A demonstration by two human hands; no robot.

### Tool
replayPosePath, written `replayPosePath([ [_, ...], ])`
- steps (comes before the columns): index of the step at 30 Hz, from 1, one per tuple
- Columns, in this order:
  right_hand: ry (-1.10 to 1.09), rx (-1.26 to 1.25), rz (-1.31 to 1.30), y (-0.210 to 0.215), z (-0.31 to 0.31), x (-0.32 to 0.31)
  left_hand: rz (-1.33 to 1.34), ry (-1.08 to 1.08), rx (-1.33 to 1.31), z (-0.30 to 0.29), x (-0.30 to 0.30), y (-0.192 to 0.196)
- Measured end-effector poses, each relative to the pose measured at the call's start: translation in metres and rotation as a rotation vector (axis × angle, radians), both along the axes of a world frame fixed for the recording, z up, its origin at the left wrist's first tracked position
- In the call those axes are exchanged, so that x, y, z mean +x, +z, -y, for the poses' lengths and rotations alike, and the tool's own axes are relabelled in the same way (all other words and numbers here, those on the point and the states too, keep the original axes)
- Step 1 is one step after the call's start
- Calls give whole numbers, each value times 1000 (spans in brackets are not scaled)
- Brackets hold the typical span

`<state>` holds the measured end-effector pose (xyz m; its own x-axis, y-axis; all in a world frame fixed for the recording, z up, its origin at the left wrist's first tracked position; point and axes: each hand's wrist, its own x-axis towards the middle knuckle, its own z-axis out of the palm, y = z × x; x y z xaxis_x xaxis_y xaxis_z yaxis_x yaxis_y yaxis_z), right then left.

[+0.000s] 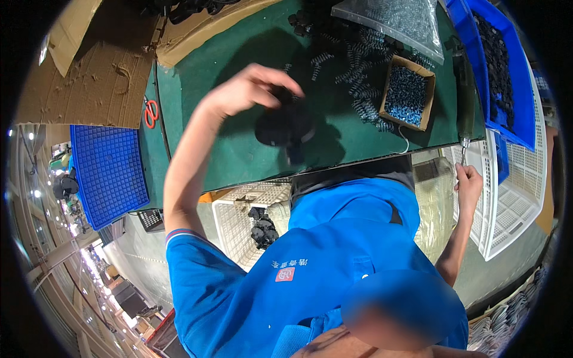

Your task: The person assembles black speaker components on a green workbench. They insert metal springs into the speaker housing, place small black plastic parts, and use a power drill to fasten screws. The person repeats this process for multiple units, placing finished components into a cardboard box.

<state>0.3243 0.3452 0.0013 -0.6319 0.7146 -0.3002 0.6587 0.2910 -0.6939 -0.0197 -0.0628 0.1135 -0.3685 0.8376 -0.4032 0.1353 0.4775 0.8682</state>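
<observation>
My left hand (259, 89) reaches over the green table with its fingers bent around the top of a black round part (285, 125). The fingers are slightly blurred, and the part's lower end hangs over its own shadow. Off the table's right end, my right hand (470, 182) is closed around a thin metal rod (464, 149). Beyond that rod lies a long dark object (464, 95) whose kind I cannot make out. Loose coil springs (363, 98) are scattered right of my left hand. Next to them stands a cardboard box (431, 101) filled with small bluish metal pieces.
A clear bag of springs (397, 24) lies at the far side. On the right is a blue bin (525, 128) of black parts, above white crates (498, 221). Red-handled scissors (151, 112) and a blue crate (110, 173) are left. A white basket (230, 232) holds black parts below the table.
</observation>
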Motion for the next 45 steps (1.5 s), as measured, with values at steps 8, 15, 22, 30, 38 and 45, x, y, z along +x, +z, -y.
replayPosePath([
  [8, 82, 62, 105, 13, -7, -9, -197, -48, -4, -50, 33, -58],
  [15, 98, 87, 123, 5, -9, -4, -689, 191, -95, -58, 13, -72],
  [22, 160, 288, 201, 14, -1, -10, -1022, 134, -124, -102, 35, -99],
  [30, 206, 477, 241, 35, -1, -24, -852, 217, -215, -97, 25, -101],
  [38, 296, -253, -613, 72, 85, -116, -232, 555, 119, -68, 40, -64],
  [45, 533, -681, -584, 40, 165, -229, -217, 577, 241, -72, 56, -59],
])
